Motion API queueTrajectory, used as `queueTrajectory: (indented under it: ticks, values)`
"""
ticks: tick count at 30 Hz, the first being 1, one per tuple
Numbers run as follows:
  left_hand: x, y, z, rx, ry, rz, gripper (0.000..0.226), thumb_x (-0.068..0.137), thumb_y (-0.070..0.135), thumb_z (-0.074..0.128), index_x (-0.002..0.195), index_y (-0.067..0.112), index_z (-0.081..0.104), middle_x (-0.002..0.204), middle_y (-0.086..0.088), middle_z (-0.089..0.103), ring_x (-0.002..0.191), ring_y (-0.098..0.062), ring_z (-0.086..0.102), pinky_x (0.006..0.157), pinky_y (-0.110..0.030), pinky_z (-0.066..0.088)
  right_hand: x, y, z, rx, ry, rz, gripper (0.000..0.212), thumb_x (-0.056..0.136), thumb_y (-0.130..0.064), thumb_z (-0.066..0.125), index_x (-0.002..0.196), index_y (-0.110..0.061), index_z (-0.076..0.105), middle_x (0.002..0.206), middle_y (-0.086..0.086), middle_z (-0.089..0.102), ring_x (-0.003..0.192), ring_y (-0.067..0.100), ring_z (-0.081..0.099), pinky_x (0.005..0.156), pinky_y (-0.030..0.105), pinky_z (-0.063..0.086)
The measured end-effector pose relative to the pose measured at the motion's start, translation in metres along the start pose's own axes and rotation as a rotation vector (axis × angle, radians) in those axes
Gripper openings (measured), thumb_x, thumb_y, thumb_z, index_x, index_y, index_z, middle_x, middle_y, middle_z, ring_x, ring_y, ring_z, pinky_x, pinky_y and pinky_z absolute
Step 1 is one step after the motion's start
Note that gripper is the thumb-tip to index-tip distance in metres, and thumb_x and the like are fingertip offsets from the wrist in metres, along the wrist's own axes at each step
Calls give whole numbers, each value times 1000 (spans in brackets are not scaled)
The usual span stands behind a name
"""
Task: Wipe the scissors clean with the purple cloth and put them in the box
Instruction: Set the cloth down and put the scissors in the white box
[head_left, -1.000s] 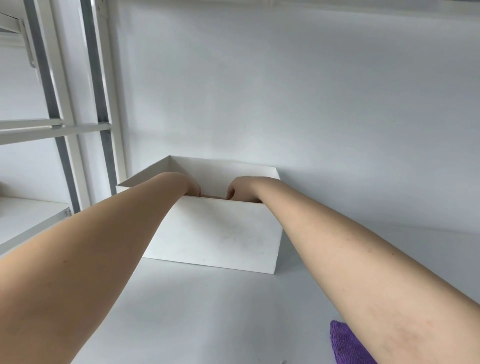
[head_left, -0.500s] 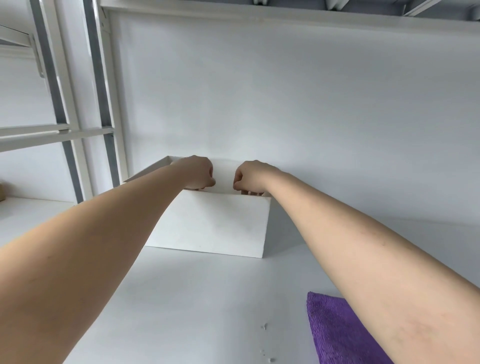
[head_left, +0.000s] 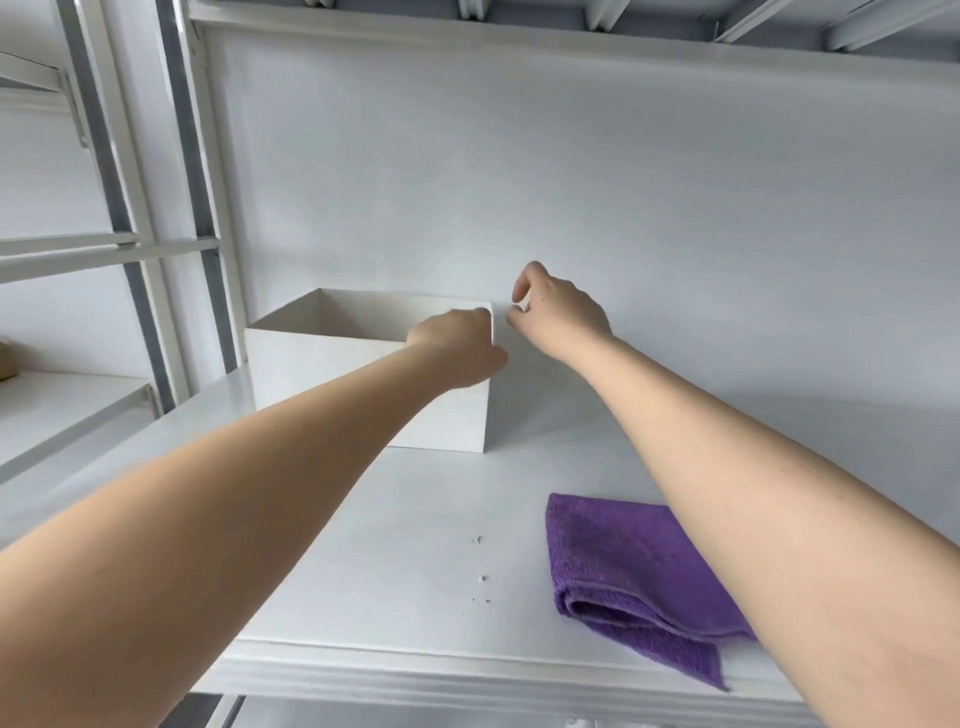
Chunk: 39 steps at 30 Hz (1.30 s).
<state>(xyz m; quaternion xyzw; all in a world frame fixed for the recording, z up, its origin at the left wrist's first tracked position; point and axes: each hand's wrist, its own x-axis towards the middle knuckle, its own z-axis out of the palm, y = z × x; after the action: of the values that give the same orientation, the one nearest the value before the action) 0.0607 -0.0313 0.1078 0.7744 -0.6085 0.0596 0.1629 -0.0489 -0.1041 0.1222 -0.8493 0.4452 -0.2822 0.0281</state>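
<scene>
A white shelf (head_left: 363, 545) carries a white box (head_left: 322, 374) at far left and a folded purple cloth (head_left: 623, 566) near right.

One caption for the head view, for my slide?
Both bare hands, left hand and right hand, at the white box; purple cloth lies folded nearby.

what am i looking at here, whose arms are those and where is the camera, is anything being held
There is no machine here. The picture comes from a wide-angle camera worn on a person's head, looking forward and down, so the two bare arms reaching out are that person's own.

On the white shelf stands an open white box near the back wall. The left hand is at the box's right front corner. The right hand hangs just right of the box with its fingers loosely curled. Neither hand shows anything in its hold.

A folded purple cloth lies near the shelf's front edge, partly under the right arm. No scissors show; the box's inside is hidden from this angle.
</scene>
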Motion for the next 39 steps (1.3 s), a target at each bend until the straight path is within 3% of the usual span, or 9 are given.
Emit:
queueTrajectory:
  ticks: [5,10,15,21,23,27,31,33,39]
  values:
    - [-34,29,30,-244,-487,-32,25,94,26,45,80,6,53,67,-5,67,51,-15,60,42,-16,39,-36,43,-9,-62,-298,216,16,86,-25,50,83,-13,61,88,7,73,68,25,63,61,26,42]
    - [-62,61,55,-383,-679,-121,29,96,28,44,106,1,51,86,-12,73,60,-20,66,48,-19,46,-78,79,2,84,-400,396,12,87,-20,52,77,-14,56,71,1,63,55,16,55,52,21,38]
    - [-84,81,72,-292,-640,-148,31,94,24,39,109,-1,51,89,-15,68,57,-21,62,57,-26,51,-105,104,14,-58,-471,404,33,83,-32,59,62,-20,37,66,2,42,66,24,42,54,30,27]
    - [-95,85,85,-403,-604,-232,60,90,29,58,130,2,22,94,-17,62,64,-26,60,64,-32,53,-131,110,10,2,-584,401,27,82,-39,63,72,-17,52,74,2,51,61,17,45,52,28,31]
    - [-96,85,88,-490,-574,-261,54,88,24,63,122,6,26,80,-9,55,71,-26,56,71,-33,54,-138,110,11,8,-583,405,28,83,-37,61,69,-17,47,72,1,49,60,17,44,52,28,31]
    - [-96,78,86,-693,-466,-321,42,86,16,66,113,13,34,82,-8,49,63,-19,50,53,-26,46,-142,105,7,154,-497,428,23,88,-32,53,71,-18,44,69,0,45,57,17,40,52,29,26]
    - [-97,73,87,-992,-485,-376,30,81,5,60,111,0,55,97,-18,60,77,-28,58,78,-35,55,-136,97,-4,251,-362,391,23,90,-30,50,73,-18,41,71,-1,41,62,17,37,55,30,24]
    - [-96,71,87,-1169,-499,-424,23,81,-2,55,104,-4,55,99,-20,59,84,-31,59,90,-42,53,-130,93,-8,288,-297,341,24,90,-29,50,72,-19,38,72,0,40,66,19,37,61,31,25]
    - [-92,62,97,-1227,-380,-511,13,82,-8,46,91,-2,52,78,-13,50,65,-26,52,79,-39,51,-116,83,4,-68,-305,248,23,93,-36,45,112,-25,52,115,-4,60,114,21,52,99,36,30]
